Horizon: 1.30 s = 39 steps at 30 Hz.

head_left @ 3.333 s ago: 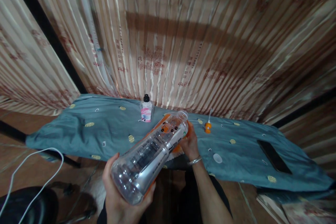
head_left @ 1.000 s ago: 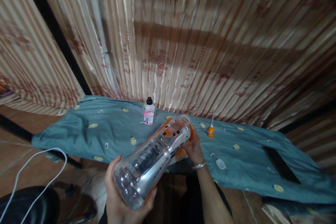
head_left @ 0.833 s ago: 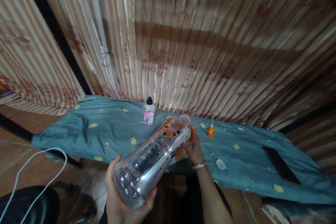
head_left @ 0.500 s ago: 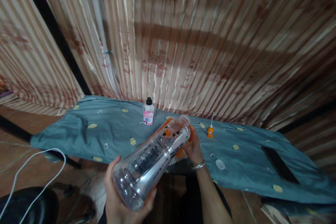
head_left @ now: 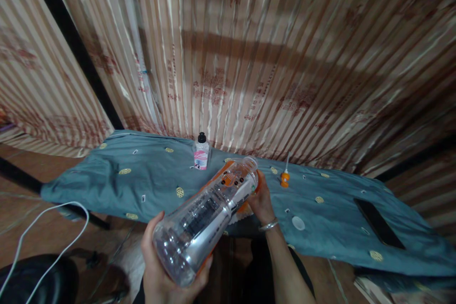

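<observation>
A large clear plastic bottle (head_left: 203, 223) with a silver and orange label lies tilted across my two hands, its uncapped neck pointing up and to the right. My left hand (head_left: 167, 270) is wrapped round the base end. Near the neck, my right hand (head_left: 262, 199) grips the far side, its fingers mostly hidden behind the bottle. Something orange (head_left: 245, 210) with a pale scalloped edge shows under the bottle; I cannot make out what it is. Right of the bottle, an orange pump top (head_left: 285, 179) with a pale tube stands on the cloth, near a round white disc (head_left: 298, 223).
A small clear bottle (head_left: 201, 153) with a black cap and pink label stands at the back of the teal cloth (head_left: 153, 175). A dark phone-like slab (head_left: 379, 223) lies to the right. Striped curtains (head_left: 221, 57) hang behind. A white cable (head_left: 53, 206) loops at the left.
</observation>
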Available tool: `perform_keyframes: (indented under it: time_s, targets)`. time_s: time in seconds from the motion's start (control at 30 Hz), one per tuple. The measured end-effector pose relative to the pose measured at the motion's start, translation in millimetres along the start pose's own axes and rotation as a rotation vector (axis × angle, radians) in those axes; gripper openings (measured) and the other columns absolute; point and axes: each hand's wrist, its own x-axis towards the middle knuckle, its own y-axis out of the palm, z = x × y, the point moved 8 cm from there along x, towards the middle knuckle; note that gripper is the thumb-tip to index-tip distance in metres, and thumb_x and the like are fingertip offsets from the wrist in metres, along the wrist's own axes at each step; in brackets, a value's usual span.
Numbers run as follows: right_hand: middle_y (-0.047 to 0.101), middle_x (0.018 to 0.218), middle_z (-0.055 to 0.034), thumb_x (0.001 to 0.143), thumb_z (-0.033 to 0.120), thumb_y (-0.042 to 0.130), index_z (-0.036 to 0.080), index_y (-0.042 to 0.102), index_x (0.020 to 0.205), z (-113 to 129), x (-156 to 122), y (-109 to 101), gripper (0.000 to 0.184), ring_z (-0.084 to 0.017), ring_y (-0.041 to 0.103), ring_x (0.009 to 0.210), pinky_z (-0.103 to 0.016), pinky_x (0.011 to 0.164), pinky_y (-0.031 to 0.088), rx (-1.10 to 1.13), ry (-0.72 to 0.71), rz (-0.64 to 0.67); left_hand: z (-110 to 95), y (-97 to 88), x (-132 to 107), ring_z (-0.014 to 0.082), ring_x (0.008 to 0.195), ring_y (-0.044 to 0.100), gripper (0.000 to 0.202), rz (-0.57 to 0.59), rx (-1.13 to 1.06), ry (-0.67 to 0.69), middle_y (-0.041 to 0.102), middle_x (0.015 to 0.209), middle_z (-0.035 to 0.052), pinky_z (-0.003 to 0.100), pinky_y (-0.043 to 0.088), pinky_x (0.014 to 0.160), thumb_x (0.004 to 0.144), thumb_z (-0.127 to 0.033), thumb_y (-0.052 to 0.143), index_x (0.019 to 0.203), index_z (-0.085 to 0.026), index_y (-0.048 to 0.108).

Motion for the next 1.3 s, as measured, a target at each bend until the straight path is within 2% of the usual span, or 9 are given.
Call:
perform_keyframes:
  time_s: [0.3, 0.43, 0.5, 0.6, 0.73, 0.8, 1.0, 1.17, 1.3]
  targets:
    - [0.079, 0.122, -0.0123, 0.076, 0.035, 0.080, 0.020, 0.063, 0.128, -4, 0, 0, 0.057, -0.030, 0.076, 0.108, -0.046, 0.097, 0.063, 0.012, 0.011, 0.007, -2, 3.5, 1, 0.0220, 0.079, 0.075, 0.104, -0.017, -0.027, -0.022, 0.069, 0.106, 0.0045, 0.031, 0.064, 0.067, 0.070, -0.027, 0.091, 0.159, -0.022, 0.037]
    - [0.079, 0.122, -0.0119, 0.075, 0.037, 0.081, 0.021, 0.062, 0.128, -9, -1, 1, 0.058, -0.030, 0.077, 0.108, -0.047, 0.097, 0.063, 0.015, 0.009, 0.007, 1, 3.2, -5, 0.0224, 0.084, 0.074, 0.092, -0.134, -0.090, -0.215, 0.067, 0.114, 0.0074, 0.033, 0.064, 0.071, 0.073, -0.037, 0.088, 0.152, -0.020, 0.046]
    - [0.078, 0.122, -0.0119, 0.075, 0.037, 0.081, 0.022, 0.060, 0.127, -12, -2, 1, 0.058, -0.030, 0.077, 0.108, -0.048, 0.097, 0.064, 0.035, 0.016, 0.004, 1, 4.1, -7, 0.0212, 0.086, 0.074, 0.091, -0.158, -0.104, -0.253, 0.066, 0.116, 0.0069, 0.031, 0.063, 0.075, 0.072, -0.038, 0.088, 0.151, -0.020, 0.048]
    - [0.078, 0.122, -0.0117, 0.074, 0.035, 0.082, 0.022, 0.060, 0.128, -14, -2, 3, 0.059, -0.030, 0.077, 0.107, -0.046, 0.095, 0.065, 0.038, 0.032, 0.022, 2, 2.5, -6, 0.0200, 0.083, 0.074, 0.094, -0.134, -0.090, -0.205, 0.067, 0.112, 0.0048, 0.030, 0.063, 0.074, 0.073, -0.034, 0.087, 0.156, -0.021, 0.045]
    - [0.080, 0.112, -0.0097, 0.076, 0.035, 0.080, 0.022, 0.060, 0.124, -10, -1, 2, 0.054, -0.029, 0.079, 0.097, -0.044, 0.086, 0.066, 0.032, 0.027, 0.024, -1, 2.0, -1, 0.0213, 0.075, 0.075, 0.108, -0.012, -0.007, 0.005, 0.070, 0.104, 0.0036, 0.029, 0.064, 0.064, 0.070, -0.028, 0.091, 0.162, -0.021, 0.034]
    - [0.081, 0.111, -0.0090, 0.077, 0.036, 0.080, 0.023, 0.060, 0.123, -7, -1, 1, 0.053, -0.029, 0.079, 0.095, -0.044, 0.084, 0.067, 0.022, 0.021, 0.019, 0, 2.9, -1, 0.0213, 0.075, 0.076, 0.108, 0.001, -0.015, -0.003, 0.070, 0.103, 0.0038, 0.029, 0.064, 0.064, 0.071, -0.026, 0.090, 0.162, -0.021, 0.033]
    - [0.081, 0.112, -0.0090, 0.076, 0.036, 0.081, 0.023, 0.062, 0.121, -1, 0, 0, 0.050, -0.028, 0.079, 0.096, -0.043, 0.086, 0.066, 0.006, 0.019, 0.007, 0, 3.9, -6, 0.0218, 0.081, 0.076, 0.092, -0.150, -0.117, -0.222, 0.070, 0.109, 0.0055, 0.033, 0.065, 0.072, 0.072, -0.033, 0.088, 0.154, -0.019, 0.047]
    - [0.080, 0.112, -0.0093, 0.076, 0.036, 0.080, 0.022, 0.063, 0.120, 1, 0, -1, 0.049, -0.028, 0.078, 0.098, -0.044, 0.088, 0.066, -0.007, 0.012, 0.002, -2, 3.3, -2, 0.0220, 0.078, 0.077, 0.097, -0.081, -0.078, -0.129, 0.071, 0.104, 0.0041, 0.031, 0.066, 0.071, 0.075, -0.029, 0.087, 0.159, -0.019, 0.040]
    - [0.080, 0.113, -0.0105, 0.075, 0.038, 0.081, 0.021, 0.062, 0.121, 0, 1, 0, 0.052, -0.029, 0.078, 0.100, -0.045, 0.090, 0.066, -0.004, 0.008, 0.000, -4, 3.0, 4, 0.0207, 0.075, 0.077, 0.105, -0.004, 0.001, 0.038, 0.071, 0.102, 0.0042, 0.027, 0.065, 0.066, 0.074, -0.028, 0.089, 0.162, -0.018, 0.033]
